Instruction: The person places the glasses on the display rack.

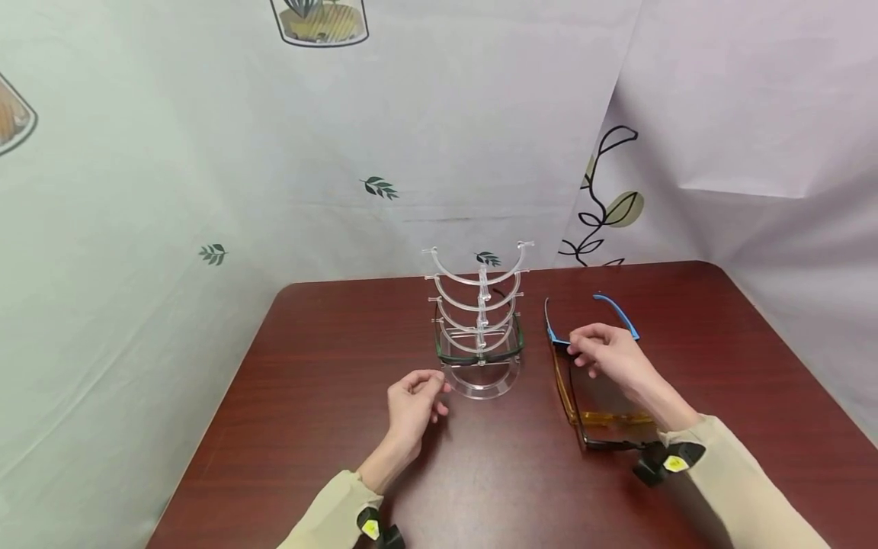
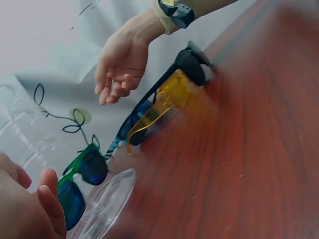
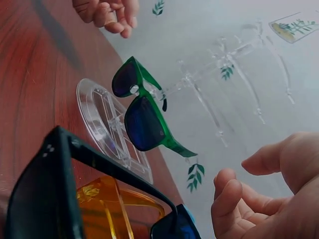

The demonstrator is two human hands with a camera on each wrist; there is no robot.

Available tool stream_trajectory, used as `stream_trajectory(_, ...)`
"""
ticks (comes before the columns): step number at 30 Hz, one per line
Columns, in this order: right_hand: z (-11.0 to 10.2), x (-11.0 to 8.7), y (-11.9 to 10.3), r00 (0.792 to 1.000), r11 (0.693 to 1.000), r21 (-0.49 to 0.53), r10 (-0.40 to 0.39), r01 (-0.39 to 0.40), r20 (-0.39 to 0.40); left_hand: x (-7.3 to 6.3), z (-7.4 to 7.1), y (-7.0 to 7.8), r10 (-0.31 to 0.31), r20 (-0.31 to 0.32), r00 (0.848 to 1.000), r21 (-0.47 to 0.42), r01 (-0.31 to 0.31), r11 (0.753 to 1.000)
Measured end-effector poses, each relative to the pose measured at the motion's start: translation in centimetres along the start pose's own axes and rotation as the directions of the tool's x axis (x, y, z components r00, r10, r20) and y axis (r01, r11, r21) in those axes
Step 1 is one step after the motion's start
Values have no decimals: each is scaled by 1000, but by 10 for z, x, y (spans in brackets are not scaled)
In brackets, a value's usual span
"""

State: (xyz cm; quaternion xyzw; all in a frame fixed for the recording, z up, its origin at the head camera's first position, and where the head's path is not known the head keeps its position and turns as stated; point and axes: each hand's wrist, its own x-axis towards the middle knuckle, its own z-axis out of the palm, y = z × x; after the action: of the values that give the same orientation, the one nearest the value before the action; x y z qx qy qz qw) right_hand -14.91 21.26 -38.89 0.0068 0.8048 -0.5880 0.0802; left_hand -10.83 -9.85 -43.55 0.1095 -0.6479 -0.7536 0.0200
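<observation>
Green-framed sunglasses [image 3: 144, 122] with dark blue lenses sit low on a clear acrylic display rack [image 1: 482, 393]. Just left of the rack's base, my left hand [image 1: 411, 412] hovers with loosely bent fingers and holds nothing. My right hand [image 1: 610, 358] is over the glasses on the right; its thumb and fingers stand apart with nothing between them in the right wrist view. Beneath and around it are sunglasses with blue temples [image 1: 623, 316], orange glasses [image 1: 607, 418] and black sunglasses [image 1: 613, 444], lined up one behind another. The right hand and forearm partly cover them.
The rack's several curved upper arms [image 1: 478, 307] rise above the green pair. Everything stands on a dark red wooden table [image 1: 309, 427]. A pale printed cloth [image 1: 329, 137] hangs behind the table's far edge.
</observation>
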Motion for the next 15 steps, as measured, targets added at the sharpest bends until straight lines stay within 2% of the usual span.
stream_trajectory(8, -11, -19, 4, 999, 1000, 9, -17, 18, -42, -11, 13, -6, -30, 87, 996, 11, 29, 1000)
stream_trajectory(15, -21, -35, 8, 995, 1000, 14, -15, 16, -95, -21, 25, -12, -61, 127, 990, 17, 59, 998)
